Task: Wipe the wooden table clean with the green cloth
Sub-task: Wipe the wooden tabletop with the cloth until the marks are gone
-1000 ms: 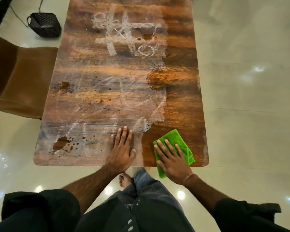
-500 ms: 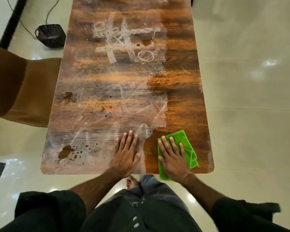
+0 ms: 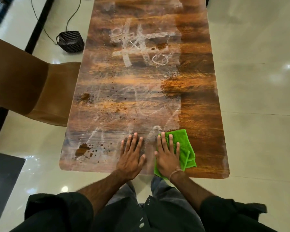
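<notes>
1. partly hidden: the green cloth (image 3: pixel 182 144) lies on the near right part of the wooden table (image 3: pixel 201 91), its left half under the right hand (image 3: pixel 168 154). its near corner hangs just over the table's near edge.
2. right hand: palm down, fingers spread flat, pressing on the cloth rather than closed around it. a thin band sits at the wrist.
3. left hand (image 3: pixel 131 155): flat on bare table just beside the right hand, fingers spread, holding nothing.
4. table's far end is cut off by the top of the frame. the chalk marks (image 3: pixel 141 46) there read as a grid with an oval, otherwise too smeared to make out.
5. the right strip of the table looks clean and dark. the left and middle carry a white haze.
6. count: one cloth, one table, two hands, one brown chair (image 3: pixel 28 91) at the left, cut off by the frame, one dark basket (image 3: pixel 70 41) on the floor with a cord.
7. brown spills (image 3: pixel 82 150): several patches plus many small specks, too many to count.
8. the floor mat (image 3: pixel 3 185) at lower left is cut off.
</notes>
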